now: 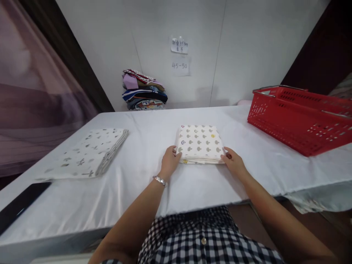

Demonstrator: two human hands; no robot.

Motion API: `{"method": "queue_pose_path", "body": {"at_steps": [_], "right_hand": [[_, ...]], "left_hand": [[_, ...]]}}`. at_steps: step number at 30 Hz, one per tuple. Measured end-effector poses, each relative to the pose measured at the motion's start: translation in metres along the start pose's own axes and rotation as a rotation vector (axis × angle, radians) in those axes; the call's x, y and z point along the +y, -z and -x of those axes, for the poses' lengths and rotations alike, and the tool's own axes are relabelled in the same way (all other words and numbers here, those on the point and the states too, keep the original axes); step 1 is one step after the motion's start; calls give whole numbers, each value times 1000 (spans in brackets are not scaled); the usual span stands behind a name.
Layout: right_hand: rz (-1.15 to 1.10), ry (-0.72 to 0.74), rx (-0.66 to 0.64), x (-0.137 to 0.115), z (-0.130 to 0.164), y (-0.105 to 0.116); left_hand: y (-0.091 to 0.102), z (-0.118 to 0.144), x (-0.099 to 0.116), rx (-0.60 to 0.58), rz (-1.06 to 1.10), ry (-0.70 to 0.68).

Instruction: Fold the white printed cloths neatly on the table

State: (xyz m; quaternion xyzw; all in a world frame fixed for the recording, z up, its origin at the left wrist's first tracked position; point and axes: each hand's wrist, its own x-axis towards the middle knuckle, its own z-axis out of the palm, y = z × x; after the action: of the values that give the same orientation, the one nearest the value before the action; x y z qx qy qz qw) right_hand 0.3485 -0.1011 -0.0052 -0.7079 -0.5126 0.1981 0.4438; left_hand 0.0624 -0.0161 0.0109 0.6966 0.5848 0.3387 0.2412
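Observation:
A folded white cloth (199,142) with a pattern of small grey tree-like shapes and a few coloured ones lies flat on the white-covered table (145,146) in front of me. My left hand (170,160) grips its near left corner, thumb on top and fingers at the side. At the near right corner, my right hand (233,161) holds the cloth the same way, with the thumb over the edge. Several layers show along the cloth's near edge. A bracelet (160,180) is on my left wrist.
Another folded white cloth with dark prints (88,154) lies to the left, beside a black flat device (23,203). A pile of folded fabrics (144,91) stands at the back by the wall. A red basket (297,121) with metal handles sits on the right.

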Motion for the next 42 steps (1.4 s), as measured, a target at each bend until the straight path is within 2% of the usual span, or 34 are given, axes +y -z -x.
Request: {"method": "queue_pose_path", "body": {"at_steps": [3, 5, 7, 10, 14, 18, 21, 26, 33, 38, 42], "right_hand": [[177, 283, 116, -8, 5, 2], [234, 467, 138, -14, 7, 1], [273, 596, 77, -21, 7, -3], [337, 665, -64, -29, 3, -10], [424, 681, -181, -39, -4, -20], [475, 667, -201, -43, -6, -27], [441, 680, -184, -40, -5, -31], [403, 668, -85, -32, -2, -34], [432, 678, -89, -33, 0, -35], [477, 675, -76, -36, 2, -36], [485, 700, -52, -35, 2, -36]], "left_hand": [[0, 5, 3, 123, -88, -276], [-2, 8, 8, 124, -150, -472], [-7, 8, 14, 79, -193, -607], [-16, 4, 21, -16, -228, -708], [-25, -2, 23, -129, -250, -726], [-25, -5, 21, -159, -213, -713], [-24, -4, 20, -164, -187, -675], [-24, -3, 22, -167, -163, -653], [-25, 0, 30, -166, -152, -593], [-25, 2, 32, -167, -148, -588], [-26, 3, 31, -140, -211, -646]]}}
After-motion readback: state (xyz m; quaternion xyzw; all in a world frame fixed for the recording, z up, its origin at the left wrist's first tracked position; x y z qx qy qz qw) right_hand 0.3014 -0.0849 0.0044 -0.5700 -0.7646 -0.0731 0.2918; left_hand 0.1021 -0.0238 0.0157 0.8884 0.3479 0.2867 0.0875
